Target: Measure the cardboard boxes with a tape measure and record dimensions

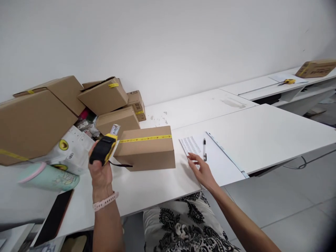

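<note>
My left hand (pixel 101 176) is wrapped round a black and yellow tape measure (pixel 103 150), raised at the left end of a closed cardboard box (pixel 149 159). The box lies on the white table, with yellow printed tape along its top. A dark strap hangs from the tape measure beside the box's front face. My right hand (pixel 201 170) is to the right of the box, fingers apart and slightly curled, over the left edge of a printed sheet (pixel 193 144). Whether the fingertips touch the paper I cannot tell. A pen (pixel 204 148) lies on the white papers (pixel 225 171) just beyond.
Several cardboard boxes (pixel 105 96) are piled at the back left against the wall. A mint tumbler (pixel 52 176) lies on its side by a dark phone-like slab (pixel 55 217). Another yellow tape measure (pixel 289 81) and a carton (pixel 315 68) sit on the far right table.
</note>
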A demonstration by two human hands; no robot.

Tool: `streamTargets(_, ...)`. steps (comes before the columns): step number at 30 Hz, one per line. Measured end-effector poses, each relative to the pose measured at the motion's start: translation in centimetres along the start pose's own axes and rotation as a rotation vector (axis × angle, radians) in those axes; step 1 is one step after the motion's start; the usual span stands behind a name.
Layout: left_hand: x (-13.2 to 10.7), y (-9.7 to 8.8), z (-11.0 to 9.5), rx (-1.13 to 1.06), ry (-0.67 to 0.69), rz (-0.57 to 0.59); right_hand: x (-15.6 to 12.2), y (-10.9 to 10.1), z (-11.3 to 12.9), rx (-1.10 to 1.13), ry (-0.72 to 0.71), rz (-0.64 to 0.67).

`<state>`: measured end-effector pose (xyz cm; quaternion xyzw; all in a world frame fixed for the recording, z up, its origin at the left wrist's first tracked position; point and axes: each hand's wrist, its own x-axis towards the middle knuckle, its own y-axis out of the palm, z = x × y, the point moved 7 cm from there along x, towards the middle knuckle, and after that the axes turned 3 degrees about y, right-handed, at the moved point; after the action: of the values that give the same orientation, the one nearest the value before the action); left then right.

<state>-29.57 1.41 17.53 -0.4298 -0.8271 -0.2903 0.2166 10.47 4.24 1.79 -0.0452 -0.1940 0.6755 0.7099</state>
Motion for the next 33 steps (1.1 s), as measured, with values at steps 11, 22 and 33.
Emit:
streamTargets(11,-5.0,-4.3,3.2,-0.271,-0.443,-0.108,0.8,6.5,4.0,0.146,-0.034,0.177)
streamTargets(22,-5.0,0.2,-2.6,-0.309,-0.428,-0.022,3.1,-0.2,5.8,0.160,0.183,-0.051)
streamTargets(33,-5.3,2.9,-4.6,-0.152,-0.694,0.139,2.3,-1.5,7.6,0.397,0.182,-0.079)
